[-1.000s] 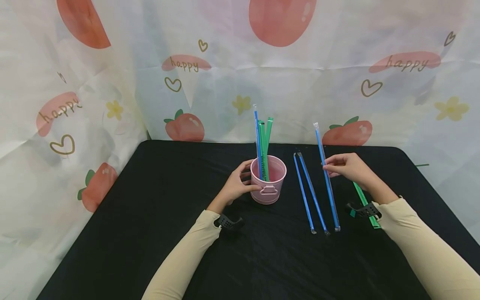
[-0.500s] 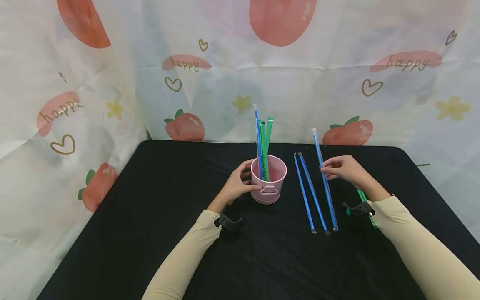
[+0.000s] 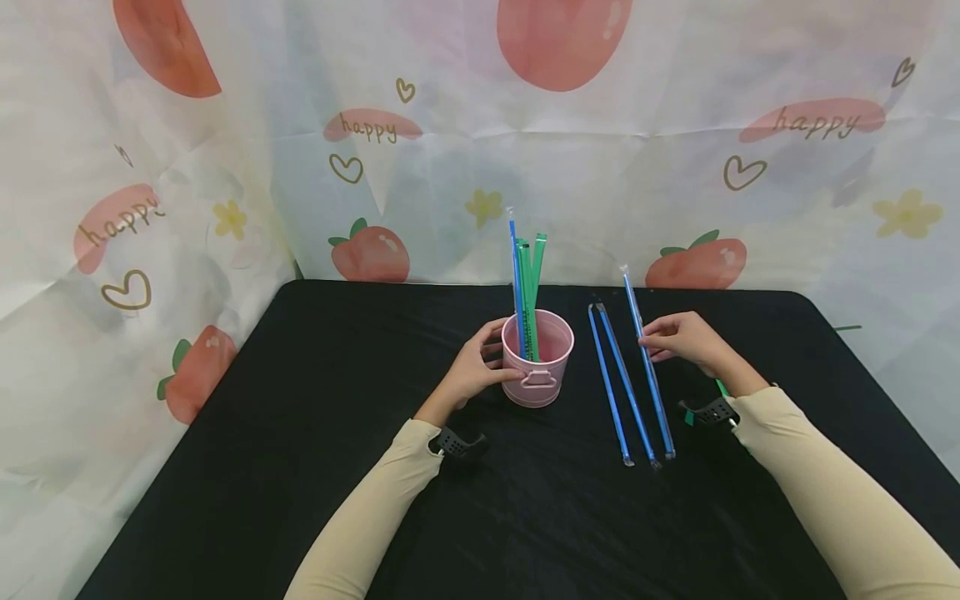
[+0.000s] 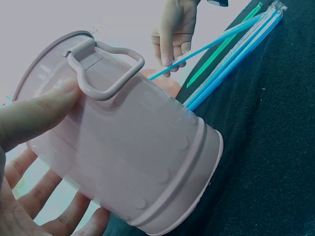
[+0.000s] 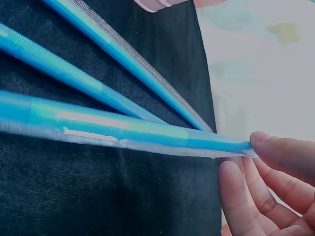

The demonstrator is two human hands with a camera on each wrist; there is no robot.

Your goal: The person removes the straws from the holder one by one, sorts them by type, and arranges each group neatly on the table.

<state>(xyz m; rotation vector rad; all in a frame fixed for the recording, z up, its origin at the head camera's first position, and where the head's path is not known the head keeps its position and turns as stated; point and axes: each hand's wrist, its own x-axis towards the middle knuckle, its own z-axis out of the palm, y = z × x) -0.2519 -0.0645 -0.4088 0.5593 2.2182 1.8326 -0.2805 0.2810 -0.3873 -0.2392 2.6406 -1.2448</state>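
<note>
My left hand [image 3: 468,368] grips a small pink bucket [image 3: 553,371] by its side, thumb beside the wire-like handle [image 4: 132,78] on the front and fingers round the far wall. Several green wrapped straws [image 3: 537,267] and one blue wrapped straw [image 3: 516,267] stand in the bucket, leaning left and back. To the right, my right hand [image 3: 686,340] pinches another blue straw [image 3: 655,392] in a clear wrapper between thumb and fingers near its upper part. Its far end is raised and its near end is low, close over the black cloth.
Two more blue wrapped straws [image 3: 611,392] [image 3: 628,387] lie side by side between the bucket and the raised straw. A green straw [image 4: 221,49] lies beyond them, mostly hidden under my right wrist in the head view. A printed curtain [image 3: 600,192] hangs behind the black table [image 3: 337,333].
My right hand has shifted slightly left with the blue straw, whose top end has come lower. The left hand and bucket have stayed in place.
</note>
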